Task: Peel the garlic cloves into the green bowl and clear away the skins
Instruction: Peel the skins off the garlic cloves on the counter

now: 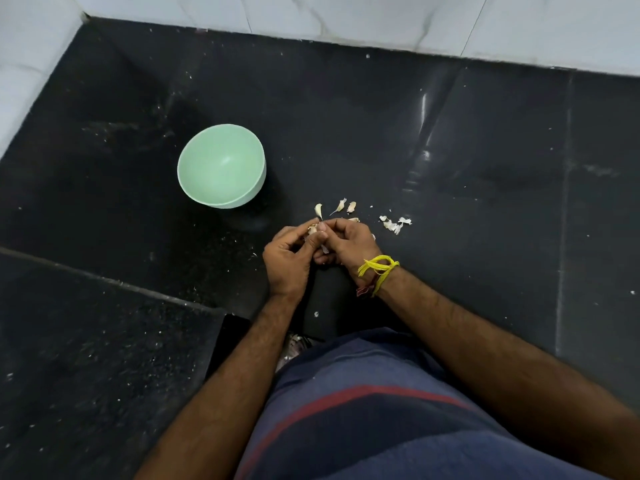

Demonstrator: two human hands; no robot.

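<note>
My left hand (289, 258) and my right hand (346, 242) meet over the black counter, fingers curled round a garlic clove (313, 229) that shows only as a pale sliver between them. A bit of skin (325, 249) hangs below the fingers. The green bowl (221, 166) stands to the upper left of the hands and holds nothing. Three loose cloves lie just beyond the fingertips: one clove (318, 210), a second clove (341, 205) and a third clove (351, 207). A small heap of skins (395, 224) lies to the right.
The black stone counter (467, 168) runs to a white tiled wall (346, 15) at the back and left. A counter edge (104, 282) crosses the lower left. Small white flecks dot the surface. A yellow thread band (379, 268) circles my right wrist.
</note>
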